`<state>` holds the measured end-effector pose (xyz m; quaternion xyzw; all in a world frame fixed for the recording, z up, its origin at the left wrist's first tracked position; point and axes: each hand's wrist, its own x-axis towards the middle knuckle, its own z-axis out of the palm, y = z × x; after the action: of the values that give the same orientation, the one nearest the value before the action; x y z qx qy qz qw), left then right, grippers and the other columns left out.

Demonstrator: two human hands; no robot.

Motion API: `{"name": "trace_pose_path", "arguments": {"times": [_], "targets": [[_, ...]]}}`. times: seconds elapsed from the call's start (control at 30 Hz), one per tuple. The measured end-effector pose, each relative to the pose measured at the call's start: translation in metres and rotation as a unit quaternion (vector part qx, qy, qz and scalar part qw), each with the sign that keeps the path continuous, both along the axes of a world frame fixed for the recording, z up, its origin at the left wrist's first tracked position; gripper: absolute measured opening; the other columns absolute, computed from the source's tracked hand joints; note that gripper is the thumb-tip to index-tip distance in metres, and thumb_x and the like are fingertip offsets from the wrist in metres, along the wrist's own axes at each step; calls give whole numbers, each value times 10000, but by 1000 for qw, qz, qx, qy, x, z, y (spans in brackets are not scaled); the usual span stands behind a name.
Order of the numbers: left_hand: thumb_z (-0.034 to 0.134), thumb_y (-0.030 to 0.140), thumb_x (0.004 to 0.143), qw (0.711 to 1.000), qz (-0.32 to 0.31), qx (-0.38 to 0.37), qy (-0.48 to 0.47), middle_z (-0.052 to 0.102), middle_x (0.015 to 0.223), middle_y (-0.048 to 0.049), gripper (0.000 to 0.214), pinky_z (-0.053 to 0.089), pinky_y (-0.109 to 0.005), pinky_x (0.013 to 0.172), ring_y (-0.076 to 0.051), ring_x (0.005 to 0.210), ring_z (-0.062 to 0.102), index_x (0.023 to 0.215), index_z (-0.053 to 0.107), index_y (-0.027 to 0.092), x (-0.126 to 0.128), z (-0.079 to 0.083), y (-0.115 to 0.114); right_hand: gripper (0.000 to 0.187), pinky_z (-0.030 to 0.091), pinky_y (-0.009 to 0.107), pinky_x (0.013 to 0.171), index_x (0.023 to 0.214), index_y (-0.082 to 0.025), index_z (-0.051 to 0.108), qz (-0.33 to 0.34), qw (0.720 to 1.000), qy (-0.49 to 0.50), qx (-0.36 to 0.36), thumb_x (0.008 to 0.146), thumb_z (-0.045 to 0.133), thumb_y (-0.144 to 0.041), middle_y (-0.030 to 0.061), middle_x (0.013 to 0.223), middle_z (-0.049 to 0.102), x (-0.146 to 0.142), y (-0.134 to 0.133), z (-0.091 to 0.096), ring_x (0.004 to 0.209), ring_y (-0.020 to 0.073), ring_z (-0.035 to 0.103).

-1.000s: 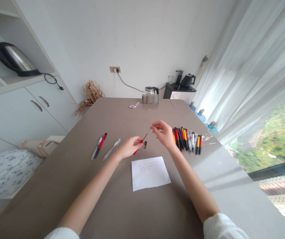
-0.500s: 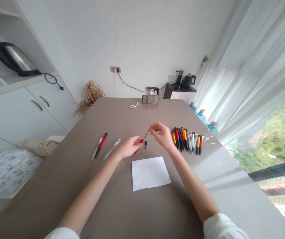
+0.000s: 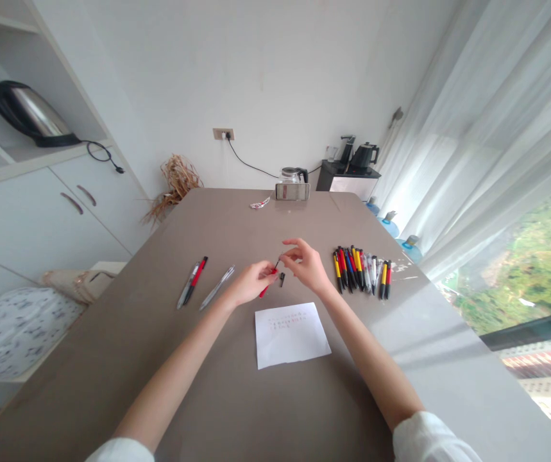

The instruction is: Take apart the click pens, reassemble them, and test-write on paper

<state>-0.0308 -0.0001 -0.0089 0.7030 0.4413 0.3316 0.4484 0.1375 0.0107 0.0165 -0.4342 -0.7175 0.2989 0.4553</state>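
Brown table (image 3: 217,398), red pen barrel (image 3: 263,292) between left fingers (image 3: 264,267)

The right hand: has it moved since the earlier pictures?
Yes: judged against the white paper, the right hand has shifted leftward, closer to the left hand.

red barrel (image 3: 263,291) half-hidden in left grip (image 3: 252,282)

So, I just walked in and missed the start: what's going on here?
Someone is handling a red pen barrel over a table. The left hand holds it, a thin dark rod sticking out; the right hand is at the rod's upper end, its grip unclear. A small black piece lies nearby, a sheet of paper on the near side, and more pens to the left and right.
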Motion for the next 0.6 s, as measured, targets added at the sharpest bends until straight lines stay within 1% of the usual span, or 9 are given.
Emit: {"name": "trace_pose_path", "arguments": {"times": [0.07, 0.17, 0.23, 0.27, 0.3, 0.37, 0.47, 0.53, 0.6], "targets": [[514, 345, 733, 1000, 6, -1, -2, 616, 945, -80, 238, 432, -336, 788, -179, 855, 585, 886, 536, 164, -3, 1, 1, 360, 436, 213, 505, 1057, -214, 468, 9, 1000, 5, -14, 714, 516, -312, 10, 764, 633, 1, 2, -3, 650, 123, 576], [515, 353, 732, 1000, 17, -3, -6, 613, 944, -83, 260, 434, -347, 791, -180, 848, 589, 906, 529, 161, -11, 6, 4, 445, 417, 202, 454, 1096, -206, 441, 21, 998, 6, -63, 703, 535, -394, 16, 760, 633, -1, 7, -11, 613, 124, 577], [511, 363, 733, 1000, 26, -4, -14, 612, 930, -81, 270, 440, -350, 783, -178, 834, 593, 905, 521, 156, -18, 12, 5, 451, 413, 209, 453, 1094, -198, 450, 14, 996, -19, -88, 720, 510, -443, 17, 736, 629, -5, 9, -20, 583, 122, 569], [510, 368, 733, 999, 31, -5, -18, 611, 925, -80, 275, 442, -352, 783, -177, 830, 595, 903, 517, 152, -21, 14, 6, 428, 421, 220, 486, 1077, -200, 471, 5, 995, -48, -86, 734, 491, -456, 17, 730, 625, -8, 9, -25, 593, 122, 566], [510, 372, 732, 999, 36, -4, -22, 610, 924, -80, 280, 443, -354, 786, -177, 829, 596, 903, 515, 149, -24, 17, 7, 389, 429, 234, 541, 1051, -208, 499, -5, 994, -85, -73, 752, 471, -457, 17, 739, 621, -12, 7, -29, 622, 122, 564], [513, 374, 729, 999, 44, 0, -27, 606, 933, -82, 291, 440, -359, 800, -179, 848, 592, 909, 512, 145, -27, 20, 7, 332, 422, 264, 641, 1025, -240, 536, -3, 983, -182, -32, 776, 453, -443, 27, 816, 609, -22, 1, -38, 718, 134, 553], [523, 366, 723, 998, 52, 5, -33, 599, 951, -86, 295, 435, -362, 818, -185, 895, 577, 914, 511, 143, -28, 22, 7, 334, 386, 304, 724, 1054, -298, 548, 1, 947, -316, 57, 777, 451, -459, 64, 976, 546, -37, -10, -49, 933, 193, 468], [527, 354, 721, 998, 53, -2, -36, 597, 949, -88, 286, 437, -361, 818, -186, 902, 575, 910, 511, 139, -27, 21, 7, 310, 353, 327, 777, 997, -299, 585, 15, 924, -370, 95, 787, 430, -467, 72, 1021, 514, -43, -16, -55, 977, 205, 422], [531, 341, 719, 998, 52, -12, -38, 597, 942, -87, 274, 439, -358, 818, -182, 894, 578, 901, 511, 137, -24, 20, 7, 307, 338, 327, 785, 950, -277, 607, 13, 910, -401, 106, 800, 411, -459, 76, 977, 516, -47, -19, -60, 956, 202, 415]]}}
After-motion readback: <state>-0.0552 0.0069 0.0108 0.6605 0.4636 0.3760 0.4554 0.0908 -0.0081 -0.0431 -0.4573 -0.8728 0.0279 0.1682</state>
